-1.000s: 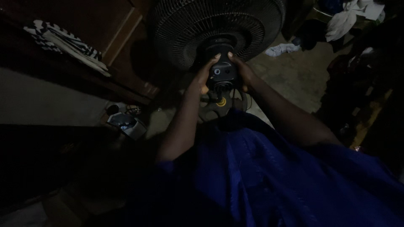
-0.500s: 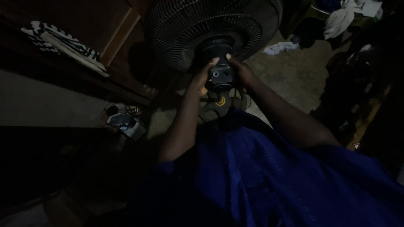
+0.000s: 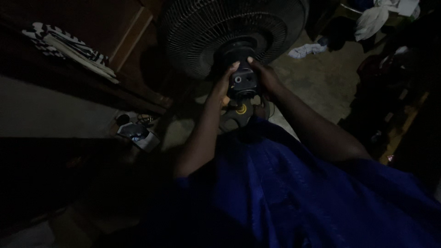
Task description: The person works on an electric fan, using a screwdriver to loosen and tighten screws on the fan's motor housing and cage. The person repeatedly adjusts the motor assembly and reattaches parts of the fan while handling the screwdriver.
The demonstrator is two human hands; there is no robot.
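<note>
A black standing fan with a round wire grille (image 3: 202, 27) faces away from me in a dim room. Its dark motor housing (image 3: 242, 82) sticks out toward me at the grille's centre. My left hand (image 3: 224, 83) wraps the housing's left side, and my right hand (image 3: 265, 76) clasps its right side. Below the housing shows the fan's round base (image 3: 239, 115) with a yellow ring on it. My blue garment (image 3: 294, 193) fills the lower part of the view.
A striped cloth (image 3: 69, 46) lies on a dark wooden ledge at the left. A small dark device on a white sheet (image 3: 137, 133) sits on the floor. White cloths (image 3: 372, 18) and a scrap (image 3: 303, 49) lie at the upper right.
The view has shifted slightly, so fan and hands sit a little higher in the frame. Both hands keep their hold on the motor housing.
</note>
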